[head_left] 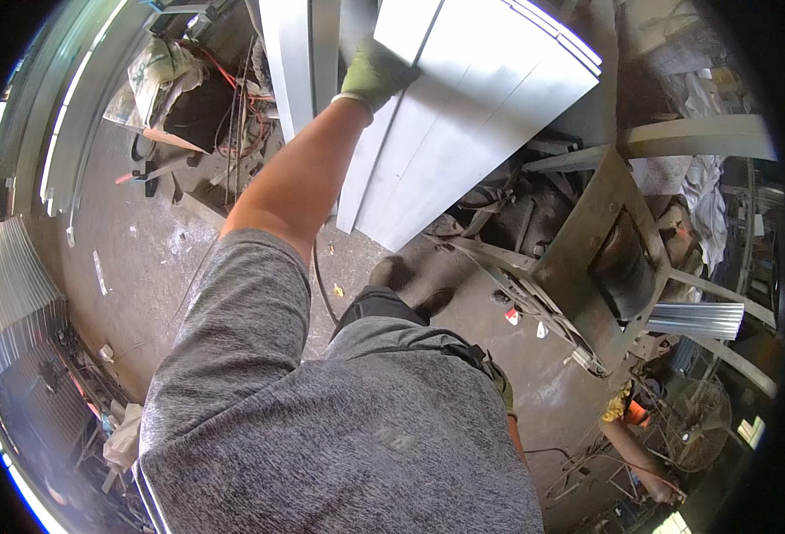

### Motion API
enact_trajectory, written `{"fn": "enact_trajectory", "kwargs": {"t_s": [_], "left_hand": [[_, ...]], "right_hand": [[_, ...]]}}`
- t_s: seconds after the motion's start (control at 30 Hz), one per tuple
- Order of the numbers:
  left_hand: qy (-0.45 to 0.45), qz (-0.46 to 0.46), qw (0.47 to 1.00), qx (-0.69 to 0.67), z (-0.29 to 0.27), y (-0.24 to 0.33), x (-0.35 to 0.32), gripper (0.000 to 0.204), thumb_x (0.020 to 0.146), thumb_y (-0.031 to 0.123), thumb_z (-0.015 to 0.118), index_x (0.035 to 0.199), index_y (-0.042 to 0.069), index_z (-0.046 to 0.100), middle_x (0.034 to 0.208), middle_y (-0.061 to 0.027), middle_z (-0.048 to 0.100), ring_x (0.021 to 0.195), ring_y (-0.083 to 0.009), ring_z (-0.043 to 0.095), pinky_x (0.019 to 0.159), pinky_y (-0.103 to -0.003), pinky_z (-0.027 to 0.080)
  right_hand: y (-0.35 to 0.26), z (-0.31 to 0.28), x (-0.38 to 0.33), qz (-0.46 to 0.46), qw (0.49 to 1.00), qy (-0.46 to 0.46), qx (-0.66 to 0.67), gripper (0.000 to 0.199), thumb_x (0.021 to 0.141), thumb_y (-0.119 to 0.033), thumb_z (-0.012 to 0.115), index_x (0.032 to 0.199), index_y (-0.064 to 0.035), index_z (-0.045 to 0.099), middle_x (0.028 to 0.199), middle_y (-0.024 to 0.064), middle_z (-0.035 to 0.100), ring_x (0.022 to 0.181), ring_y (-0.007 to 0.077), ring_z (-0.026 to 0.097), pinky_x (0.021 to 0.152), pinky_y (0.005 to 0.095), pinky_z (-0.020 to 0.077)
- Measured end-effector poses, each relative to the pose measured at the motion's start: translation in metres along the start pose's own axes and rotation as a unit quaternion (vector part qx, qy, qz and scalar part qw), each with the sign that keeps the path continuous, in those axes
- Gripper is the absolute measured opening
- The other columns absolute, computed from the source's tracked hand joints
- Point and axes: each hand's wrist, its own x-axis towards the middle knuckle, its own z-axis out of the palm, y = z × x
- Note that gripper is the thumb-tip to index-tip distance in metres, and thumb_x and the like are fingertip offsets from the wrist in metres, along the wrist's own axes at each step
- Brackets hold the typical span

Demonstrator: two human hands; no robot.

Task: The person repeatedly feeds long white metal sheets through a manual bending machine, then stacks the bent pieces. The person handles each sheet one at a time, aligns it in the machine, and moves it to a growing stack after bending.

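Left hand [376,78], green glove, arm stretched forward: on the white panels [472,107] at their left edge, upper part. Fingers bent, but cannot tell whether they grip that edge or only press on it. Right hand [503,389], green glove too, down by the right hip, mostly behind the shirt [366,436]; cannot tell if open or closed, or holding anything.

Panels lie side by side, slanting, long seams between them; lowest corner just ahead of the shoes [392,271]. What carries them is hidden. Grey strips [296,62] run alongside, left of the hand.

Floor [143,258]: ribbed sheets [14,285] stacked at its left edge; metal stand [579,267] at its right, near the panels; fan [699,427] beyond, toward the lower right corner.
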Motion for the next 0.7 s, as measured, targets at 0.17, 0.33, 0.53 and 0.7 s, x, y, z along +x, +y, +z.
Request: {"fn": "enact_trajectory", "kwargs": {"t_s": [0.17,0.33,0.53,0.7], "left_hand": [[0.024,-0.002,0.999,-0.044,0.005,-0.035,-0.004,0.1,0.082,0.032,0.107,0.157,-0.003,0.051,0.14,-0.0164,0.077,0.125,-0.0264,0.074,0.108,-0.042,0.06],[0.042,-0.007,0.983,-0.176,0.026,-0.091,-0.089,0.091,0.098,0.022,0.094,0.173,0.003,0.045,0.153,-0.0205,0.067,0.144,-0.0324,0.062,0.127,-0.046,0.049],[-0.025,-0.205,0.976,-0.073,0.09,-0.208,-0.322,0.087,0.108,0.024,0.081,0.178,-0.001,0.035,0.181,-0.0284,0.042,0.165,-0.0416,0.044,0.137,-0.046,0.035],[-0.404,-0.24,0.828,0.306,0.105,-0.243,-0.454,0.077,0.099,0.059,0.077,0.146,-0.001,0.072,0.147,-0.0267,0.075,0.138,-0.0414,0.072,0.116,-0.048,0.056]], "right_hand": [[-0.046,0.008,-0.019,0.093,0.979,-0.01,0.179,0.05,0.114,-0.028,0.075,0.156,0.0,0.067,0.146,0.0144,0.078,0.135,0.0265,0.073,0.116,0.039,0.0574],[-0.069,0.014,-0.054,0.074,0.996,-0.011,-0.045,0.054,0.114,-0.033,0.065,0.16,-0.0046,0.065,0.153,0.0178,0.075,0.142,0.0283,0.071,0.12,0.0366,0.053],[-0.069,0.006,-0.069,0.108,0.989,0.015,-0.098,0.07,0.108,-0.056,0.062,0.152,-0.0031,0.07,0.154,0.0231,0.072,0.143,0.039,0.068,0.123,0.0431,0.0514],[-0.036,-0.027,-0.076,0.108,0.991,0.006,-0.081,0.071,0.107,-0.057,0.061,0.153,-0.0037,0.07,0.157,0.0221,0.071,0.146,0.0401,0.066,0.124,0.0451,0.0501]]}}
